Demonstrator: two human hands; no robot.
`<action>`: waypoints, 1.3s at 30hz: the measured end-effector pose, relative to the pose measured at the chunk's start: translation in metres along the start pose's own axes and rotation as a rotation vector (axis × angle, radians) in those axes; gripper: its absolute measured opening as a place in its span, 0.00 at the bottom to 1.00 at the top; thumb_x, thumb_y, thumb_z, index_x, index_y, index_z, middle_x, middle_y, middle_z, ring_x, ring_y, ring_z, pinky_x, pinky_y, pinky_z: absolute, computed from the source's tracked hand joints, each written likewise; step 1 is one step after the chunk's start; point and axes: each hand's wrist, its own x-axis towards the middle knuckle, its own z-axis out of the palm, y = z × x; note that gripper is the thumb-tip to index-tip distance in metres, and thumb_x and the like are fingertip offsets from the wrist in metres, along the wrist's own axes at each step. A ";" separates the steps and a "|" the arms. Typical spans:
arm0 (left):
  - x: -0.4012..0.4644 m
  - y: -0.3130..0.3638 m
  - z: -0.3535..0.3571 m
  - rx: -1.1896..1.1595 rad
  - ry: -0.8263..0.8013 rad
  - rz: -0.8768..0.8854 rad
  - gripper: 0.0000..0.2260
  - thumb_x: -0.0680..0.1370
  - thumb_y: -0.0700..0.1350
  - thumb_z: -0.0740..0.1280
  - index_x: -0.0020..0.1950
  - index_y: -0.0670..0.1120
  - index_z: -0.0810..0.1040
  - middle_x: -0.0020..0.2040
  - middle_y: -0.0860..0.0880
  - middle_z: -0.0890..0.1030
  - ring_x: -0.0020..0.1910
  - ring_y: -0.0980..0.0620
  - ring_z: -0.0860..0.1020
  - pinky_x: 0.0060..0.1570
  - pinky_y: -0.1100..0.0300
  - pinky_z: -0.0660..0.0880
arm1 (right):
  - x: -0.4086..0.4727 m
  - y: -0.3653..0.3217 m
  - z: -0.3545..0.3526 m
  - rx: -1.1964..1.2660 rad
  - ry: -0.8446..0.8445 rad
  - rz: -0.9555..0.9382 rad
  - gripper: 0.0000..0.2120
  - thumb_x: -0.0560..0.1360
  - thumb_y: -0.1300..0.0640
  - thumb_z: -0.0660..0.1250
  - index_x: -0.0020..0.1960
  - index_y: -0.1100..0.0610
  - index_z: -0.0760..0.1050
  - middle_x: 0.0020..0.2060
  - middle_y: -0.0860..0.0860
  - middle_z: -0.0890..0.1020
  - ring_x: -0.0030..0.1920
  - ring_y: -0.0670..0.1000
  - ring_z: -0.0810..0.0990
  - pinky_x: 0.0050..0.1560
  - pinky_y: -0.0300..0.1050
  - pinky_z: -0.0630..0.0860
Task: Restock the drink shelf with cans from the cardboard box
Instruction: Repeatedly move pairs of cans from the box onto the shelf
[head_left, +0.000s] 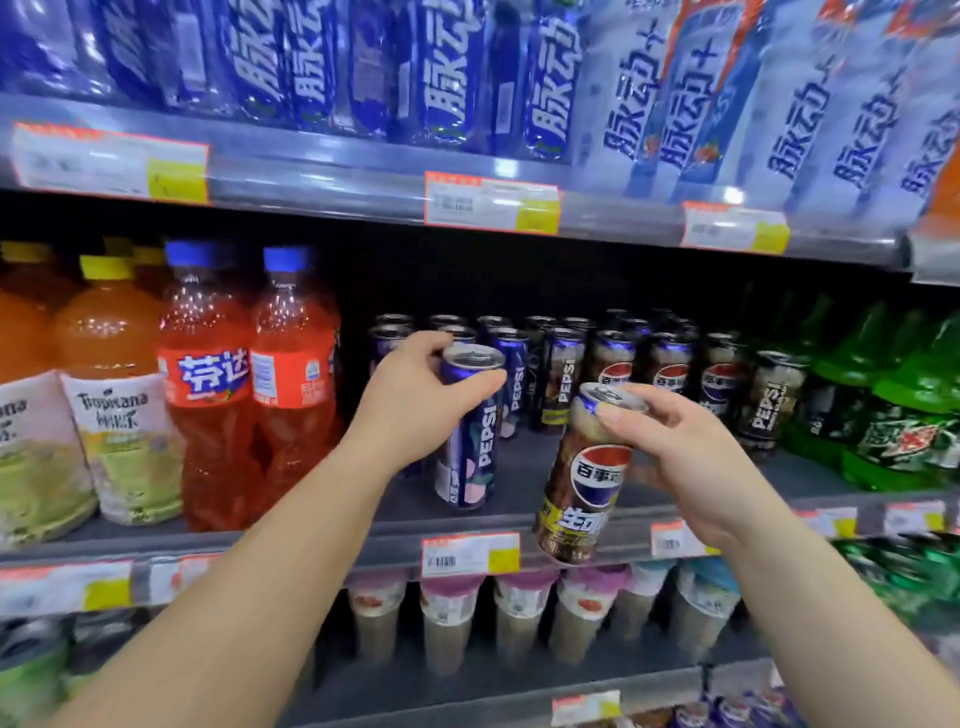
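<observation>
Item: drink shelf (395, 525), middle tier, partly stocked.

Left hand (415, 400): fingers and thumb curled round the upper part of a blue Pepsi can (470, 441). The can is held upright with its base on or just above the shelf front, ahead of the rows of shelved cans (597, 364); this is judged a top grip chosen so the can may be set down label-forward.

Right hand (691, 457): fingertips pinched on the rim of a brown Pepsi can (584, 483). The can is tilted and held off the shelf, overlapping the shelf edge and a price tag (470, 553); it is judged to be waiting its turn.

Neighbours: orange soda bottles (249, 384) to the left, green bottles (893, 415) to the right.

Not determined: the cardboard box is out of view. The rear can rows are lost in shadow, so the depth left to fill cannot be told. Tag print is blurred. Contact between the blue can's base and the shelf is uncertain.
</observation>
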 end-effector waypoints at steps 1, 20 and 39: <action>-0.001 -0.002 0.005 0.042 0.008 -0.011 0.24 0.66 0.57 0.76 0.58 0.52 0.75 0.46 0.59 0.79 0.44 0.60 0.78 0.49 0.63 0.72 | 0.007 0.001 -0.003 -0.003 -0.007 0.001 0.08 0.75 0.59 0.69 0.53 0.54 0.81 0.45 0.49 0.86 0.43 0.47 0.84 0.46 0.47 0.81; -0.048 -0.048 0.056 0.202 0.107 -0.288 0.30 0.59 0.51 0.82 0.56 0.55 0.72 0.47 0.59 0.82 0.44 0.60 0.80 0.52 0.56 0.77 | 0.077 0.011 -0.052 0.036 -0.201 -0.010 0.08 0.73 0.57 0.70 0.52 0.53 0.80 0.38 0.44 0.86 0.38 0.41 0.84 0.39 0.40 0.79; -0.028 -0.051 0.077 0.731 0.275 -0.351 0.27 0.66 0.69 0.68 0.52 0.49 0.74 0.44 0.52 0.82 0.46 0.48 0.80 0.36 0.56 0.73 | 0.086 0.021 -0.052 0.019 -0.156 0.032 0.14 0.73 0.57 0.73 0.57 0.52 0.78 0.44 0.48 0.86 0.42 0.45 0.85 0.42 0.44 0.80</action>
